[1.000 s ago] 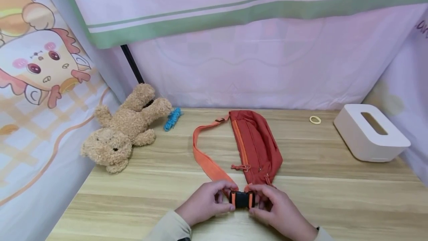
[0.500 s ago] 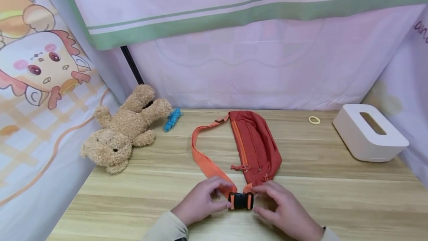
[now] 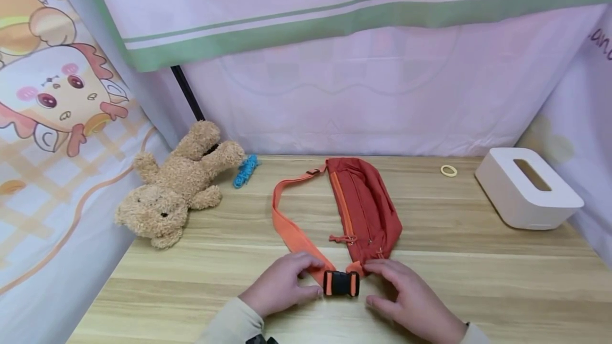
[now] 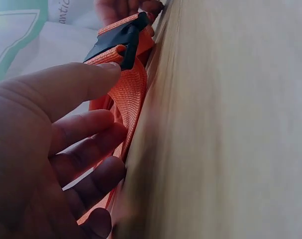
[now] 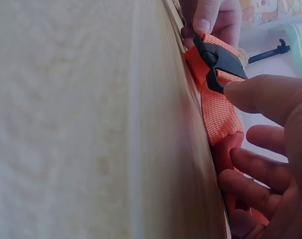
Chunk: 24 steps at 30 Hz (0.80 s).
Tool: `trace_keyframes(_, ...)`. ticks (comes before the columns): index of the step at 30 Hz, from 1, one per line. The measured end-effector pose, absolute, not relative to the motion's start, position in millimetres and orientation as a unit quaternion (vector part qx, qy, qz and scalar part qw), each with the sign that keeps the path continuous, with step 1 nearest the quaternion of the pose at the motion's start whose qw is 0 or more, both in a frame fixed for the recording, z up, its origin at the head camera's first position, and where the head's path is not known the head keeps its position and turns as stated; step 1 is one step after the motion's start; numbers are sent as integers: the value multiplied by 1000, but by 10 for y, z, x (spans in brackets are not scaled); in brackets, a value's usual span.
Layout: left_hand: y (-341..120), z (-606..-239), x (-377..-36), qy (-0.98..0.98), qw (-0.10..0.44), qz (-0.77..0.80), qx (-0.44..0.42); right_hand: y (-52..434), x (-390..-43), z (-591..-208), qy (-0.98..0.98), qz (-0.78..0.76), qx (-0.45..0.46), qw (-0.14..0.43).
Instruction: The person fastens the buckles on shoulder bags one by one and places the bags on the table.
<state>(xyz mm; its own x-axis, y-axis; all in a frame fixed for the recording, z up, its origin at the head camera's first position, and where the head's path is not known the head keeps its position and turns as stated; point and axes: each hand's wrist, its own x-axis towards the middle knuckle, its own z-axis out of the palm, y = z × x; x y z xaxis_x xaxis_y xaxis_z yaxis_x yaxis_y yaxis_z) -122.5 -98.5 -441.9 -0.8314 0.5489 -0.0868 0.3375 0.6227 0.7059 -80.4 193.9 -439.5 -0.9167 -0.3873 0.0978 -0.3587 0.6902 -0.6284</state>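
Observation:
A red waist bag [image 3: 365, 206] lies on the wooden table, its orange strap [image 3: 291, 230] looping out to the left. At the near end sits a black side-release buckle [image 3: 341, 283], its two halves joined, with orange webbing through both ends. My left hand [image 3: 284, 285] is just left of the buckle, fingers relaxed near the strap, thumb tip close to the buckle's edge. On the other side, my right hand [image 3: 411, 299] lies with thumb and fingers spread apart, fingertips by the bag's lower corner. Both wrist views show the buckle [image 4: 118, 42] beyond the thumbs, nothing gripped.
A brown teddy bear [image 3: 179, 182] lies on its back at the left, a blue bundle of cord [image 3: 246, 171] beside its foot. Toward the back right are a pale yellow ring [image 3: 448, 171] and a white tissue box [image 3: 516, 200]. Curtains hang behind the table's far edge.
Both hands have let go of the buckle and moved apart, the left one leftward and the right one slightly rightward. The buckle stays joined and has shifted slightly left in view.

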Motion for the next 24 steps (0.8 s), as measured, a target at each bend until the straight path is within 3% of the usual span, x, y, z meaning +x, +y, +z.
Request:
trace_keyframes(13, -1091, -4419, -1251, 891, 127, 362, 244, 1992, -829, -4394, 932, -330, -145, 45)
trace_keyframes(24, -1138, -4408, -1265, 893, 136, 369, 221, 2088, -832, -4410, 934, -330, -135, 27)
